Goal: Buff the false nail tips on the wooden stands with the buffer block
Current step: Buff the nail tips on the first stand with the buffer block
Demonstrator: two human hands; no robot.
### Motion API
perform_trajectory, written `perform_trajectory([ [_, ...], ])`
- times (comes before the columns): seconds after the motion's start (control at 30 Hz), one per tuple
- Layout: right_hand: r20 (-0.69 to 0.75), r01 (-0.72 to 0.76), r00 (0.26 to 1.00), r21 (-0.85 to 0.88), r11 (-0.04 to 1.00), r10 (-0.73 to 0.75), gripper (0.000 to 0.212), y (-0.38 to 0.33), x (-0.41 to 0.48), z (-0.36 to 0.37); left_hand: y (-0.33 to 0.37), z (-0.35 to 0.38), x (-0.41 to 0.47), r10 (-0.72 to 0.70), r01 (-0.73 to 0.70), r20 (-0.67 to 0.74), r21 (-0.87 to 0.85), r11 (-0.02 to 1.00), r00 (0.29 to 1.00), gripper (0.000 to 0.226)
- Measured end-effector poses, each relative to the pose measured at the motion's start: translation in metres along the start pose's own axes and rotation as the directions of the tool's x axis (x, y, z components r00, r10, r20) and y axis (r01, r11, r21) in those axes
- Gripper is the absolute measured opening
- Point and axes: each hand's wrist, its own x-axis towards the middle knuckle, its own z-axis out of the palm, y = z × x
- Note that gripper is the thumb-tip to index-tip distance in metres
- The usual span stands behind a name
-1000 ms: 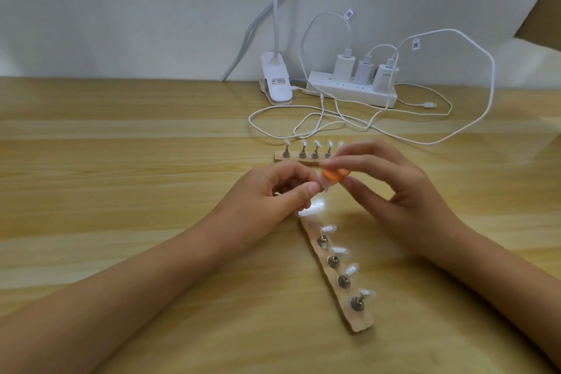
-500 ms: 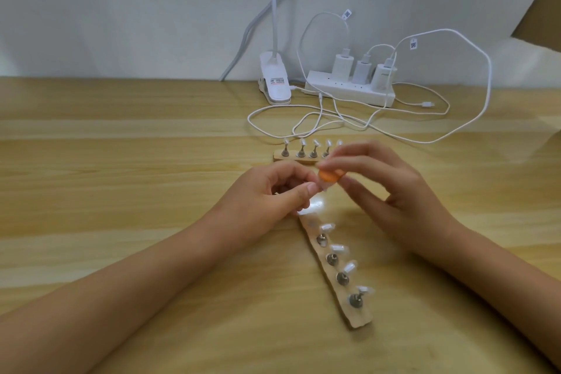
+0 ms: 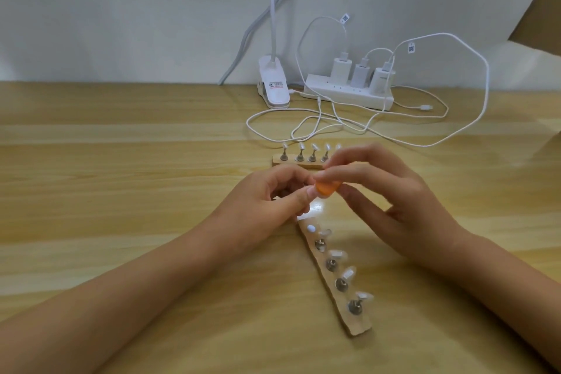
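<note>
My right hand (image 3: 391, 203) pinches a small orange buffer block (image 3: 418, 187) between thumb and fingertips. My left hand (image 3: 267, 203) pinches a nail tip on its peg just left of the block; the tip itself is mostly hidden by my fingers. Below them a wooden stand (image 3: 334, 282) runs diagonally toward me with several clear nail tips on metal pegs and one bare spot at its far end. A second wooden stand (image 3: 299, 161) with several tips lies across the table behind my hands, its right end hidden by my right fingers.
At the back of the wooden table (image 3: 121, 191) stand a white power strip (image 3: 349, 94) with three chargers and a white clip lamp base (image 3: 274, 86). White cables (image 3: 318, 124) loop on the table just behind the far stand.
The orange block has shifted slightly left and back in my right fingers against the tip held by my left hand. Both stands lie as before.
</note>
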Motion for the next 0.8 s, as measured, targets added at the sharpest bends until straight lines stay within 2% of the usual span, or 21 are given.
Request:
perform_trajectory([
  [0.07,0.007,-0.082,0.997,-0.029,0.996,0.082,0.025,0.007,0.001,-0.001,0.001,0.001,0.0,-0.007,0.007,-0.001,0.0,1.0,1.0,0.007],
  [0.13,-0.064,-0.152,0.986,-0.005,0.988,0.151,0.025,0.01,0.002,-0.006,0.001,0.001,-0.001,-0.005,0.005,-0.022,0.003,1.0,1.0,0.006],
  [0.2,-0.114,-0.086,0.99,0.025,0.996,0.088,0.024,0.005,0.002,-0.006,0.001,0.001,-0.001,0.009,-0.007,-0.066,0.031,0.999,0.998,0.004],
  [0.27,-0.08,0.005,0.997,0.011,1.0,-0.004,0.024,0.001,0.0,-0.002,0.001,-0.001,0.0,0.016,-0.015,-0.097,0.018,1.0,0.995,0.003],
  [0.33,-0.049,-0.044,0.998,-0.01,0.999,0.044,0.022,0.006,0.001,-0.001,0.001,-0.001,-0.001,0.003,-0.007,-0.095,-0.041,0.999,0.995,0.008],
  [0.4,-0.092,-0.137,0.986,0.033,0.99,0.139,0.024,0.007,0.003,-0.003,0.002,-0.001,-0.001,-0.002,-0.006,-0.088,-0.094,0.996,0.996,0.011],
  [0.47,-0.133,-0.09,0.986,0.074,0.993,0.099,0.025,0.002,0.004,-0.005,0.003,-0.001,-0.001,0.009,-0.017,-0.067,-0.129,0.991,0.998,0.012],
  [0.53,-0.097,-0.01,0.995,0.048,0.999,0.014,0.027,-0.004,0.003,-0.001,0.003,-0.001,-0.002,0.014,-0.021,-0.047,-0.138,0.99,0.999,0.012],
  [0.57,-0.066,-0.02,0.998,0.03,0.999,0.022,0.027,-0.002,0.003,0.0,0.004,0.0,-0.002,0.009,-0.015,-0.042,-0.14,0.99,0.999,0.012],
  [0.67,-0.069,-0.186,0.98,0.047,0.981,0.189,0.026,0.004,0.003,-0.002,0.004,0.001,-0.002,-0.014,0.007,-0.044,-0.155,0.988,0.999,0.012],
  [0.7,-0.087,-0.194,0.976,0.063,0.979,0.199,0.026,0.003,0.004,-0.003,0.005,0.001,-0.002,-0.018,0.01,-0.044,-0.166,0.986,0.999,0.012],
  [0.8,-0.081,-0.042,0.996,0.018,0.999,0.044,0.024,-0.005,0.003,0.001,0.005,0.001,-0.002,-0.028,0.02,-0.043,-0.168,0.986,0.999,0.011],
])
